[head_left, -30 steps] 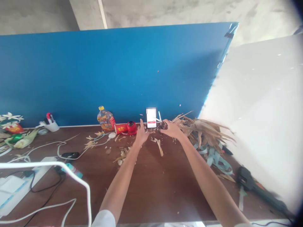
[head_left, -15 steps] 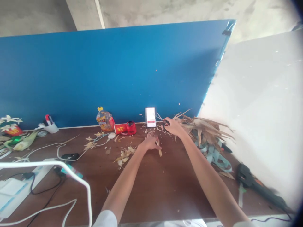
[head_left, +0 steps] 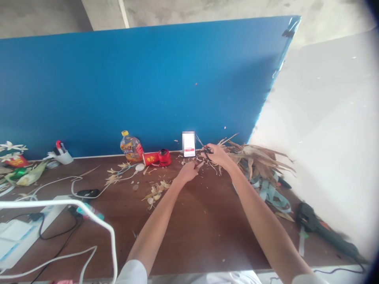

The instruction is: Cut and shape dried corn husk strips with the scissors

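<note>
The table offers passage at its near middle, while scissors, phone and dried husks obstruct its far side.

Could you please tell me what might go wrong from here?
The scissors in the right hand point toward the upright phone, so a careless move might scratch it or knock it over. The left hand is close to the scissors, so a finger could get nicked. The right forearm passes beside the dry husks and might brush some aside.
</note>
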A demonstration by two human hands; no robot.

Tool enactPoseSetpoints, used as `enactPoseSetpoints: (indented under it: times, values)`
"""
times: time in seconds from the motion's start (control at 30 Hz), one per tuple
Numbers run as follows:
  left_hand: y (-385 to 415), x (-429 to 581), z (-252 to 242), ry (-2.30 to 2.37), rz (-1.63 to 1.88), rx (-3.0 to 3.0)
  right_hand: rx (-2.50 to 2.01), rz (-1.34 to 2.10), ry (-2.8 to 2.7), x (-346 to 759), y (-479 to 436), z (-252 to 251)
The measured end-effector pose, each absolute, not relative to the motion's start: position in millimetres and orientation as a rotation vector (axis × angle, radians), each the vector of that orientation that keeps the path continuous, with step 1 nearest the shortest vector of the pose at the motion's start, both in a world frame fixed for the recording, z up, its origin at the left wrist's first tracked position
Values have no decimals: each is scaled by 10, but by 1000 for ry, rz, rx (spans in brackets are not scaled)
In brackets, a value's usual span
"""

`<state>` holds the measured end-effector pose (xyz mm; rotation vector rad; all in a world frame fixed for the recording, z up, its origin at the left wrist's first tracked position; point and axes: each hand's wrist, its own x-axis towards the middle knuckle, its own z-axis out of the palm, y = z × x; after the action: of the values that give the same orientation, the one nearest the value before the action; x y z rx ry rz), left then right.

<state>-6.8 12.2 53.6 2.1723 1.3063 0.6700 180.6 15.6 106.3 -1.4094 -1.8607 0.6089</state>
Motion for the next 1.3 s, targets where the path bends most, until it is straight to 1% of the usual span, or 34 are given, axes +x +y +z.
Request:
enactPoseSetpoints:
  times: [0.13, 0.23, 0.47, 0.6, 0.87, 1.0, 1.3]
  values:
    - [87, -91, 775, 1418, 990, 1945, -1330, 750, -1684, 1809, 169, 1067]
    - [28, -137, 941, 1368, 1075, 1885, -1249, 767, -1619, 1782, 154, 1101]
    - [-58, -180, 1106, 1113, 1068, 1841, -1108, 935, -1570, 1650, 71, 1189]
    - [-40, -207, 1094, 1075, 1000, 1769, -1001, 919, -1552, 1617, 32, 1238]
    - [-23, -223, 1076, 957, 958, 1723, -1030, 908, -1470, 1589, 34, 1223]
    - [-38, -220, 1089, 859, 822, 1651, -1014, 905, -1541, 1593, 47, 1210]
    - [16, -200, 977, 887, 846, 1710, -1000, 940, -1564, 1569, 96, 1140]
